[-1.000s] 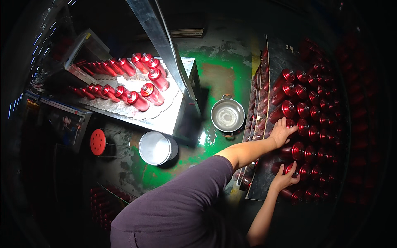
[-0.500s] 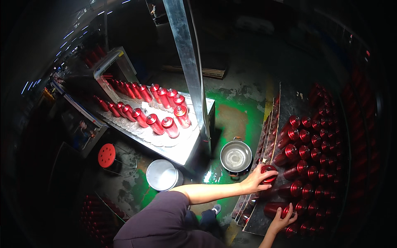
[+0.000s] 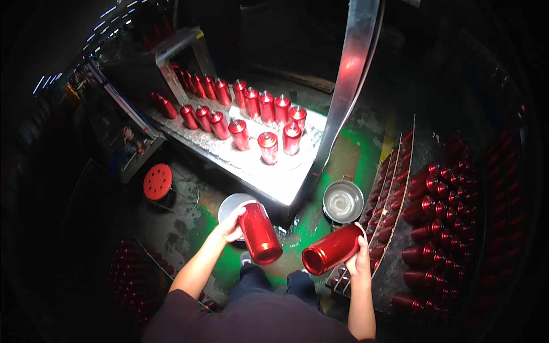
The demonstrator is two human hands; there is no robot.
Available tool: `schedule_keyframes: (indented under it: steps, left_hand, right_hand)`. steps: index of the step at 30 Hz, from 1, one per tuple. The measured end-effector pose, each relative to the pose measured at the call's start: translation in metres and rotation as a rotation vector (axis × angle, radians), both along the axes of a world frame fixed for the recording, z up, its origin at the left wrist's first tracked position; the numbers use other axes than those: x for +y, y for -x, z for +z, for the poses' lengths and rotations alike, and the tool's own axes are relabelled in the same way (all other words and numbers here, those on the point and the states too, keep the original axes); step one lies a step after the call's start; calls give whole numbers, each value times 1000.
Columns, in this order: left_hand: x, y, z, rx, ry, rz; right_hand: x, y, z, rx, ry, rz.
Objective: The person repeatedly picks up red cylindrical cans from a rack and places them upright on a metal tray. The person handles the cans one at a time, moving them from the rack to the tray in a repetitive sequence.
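Observation:
My left hand (image 3: 231,224) is wrapped round the upper end of a glossy red bottle (image 3: 260,233), which tilts with its base down towards me. In my right hand (image 3: 359,258) is a second red bottle (image 3: 331,249), lying nearly sideways with its round base facing lower left. My fingers cover the neck end of each. Both bottles hang in the air above the floor, apart from each other. Beyond them, similar red bottles (image 3: 268,147) stand upright in two rows on a brightly lit white-topped bench (image 3: 274,186).
A metal post (image 3: 347,74) rises at the bench's right corner. Below the bench are a pale bucket (image 3: 226,208), a red round stool (image 3: 158,182) and a metal pot (image 3: 343,201). Many red bottles (image 3: 424,231) lie stacked at right, beside sheet dividers (image 3: 394,197); more (image 3: 128,280) are at lower left.
Both hands have lifted red bottles away from the right-hand stack and swung left in front of my body. The view has turned, so the bench now sits further right.

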State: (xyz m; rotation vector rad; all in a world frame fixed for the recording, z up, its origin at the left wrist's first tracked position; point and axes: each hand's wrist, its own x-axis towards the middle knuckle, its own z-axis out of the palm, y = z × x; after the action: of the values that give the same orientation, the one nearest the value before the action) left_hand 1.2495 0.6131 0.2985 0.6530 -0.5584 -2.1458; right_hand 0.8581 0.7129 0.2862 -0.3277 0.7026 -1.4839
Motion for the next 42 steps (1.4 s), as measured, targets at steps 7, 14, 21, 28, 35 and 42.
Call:
schedule_keyframes:
  steps: [7, 14, 21, 28, 35, 42]
  left_hand:
    - [-19, -165, -70, 419, -419, 64]
    - [-42, -245, -75, 945, -599, -133]
    - [-54, -276, -77, 821, -449, -151]
    - [-58, -272, -78, 275, -242, 56]
    - [-92, -299, 8, -125, -212, 498]
    - [-127, -387, 22, -542, -58, 795]
  right_hand:
    - [-76, -242, 13, -663, -88, 621]
    - [-108, -364, -24, -1148, -199, 610]
    - [-131, -396, -20, -1175, -236, 636]
    - [-146, -379, -30, -963, -256, 560]
    - [-177, -356, 4, -408, -236, 146]
    - [-239, -381, 64, 240, -91, 181]
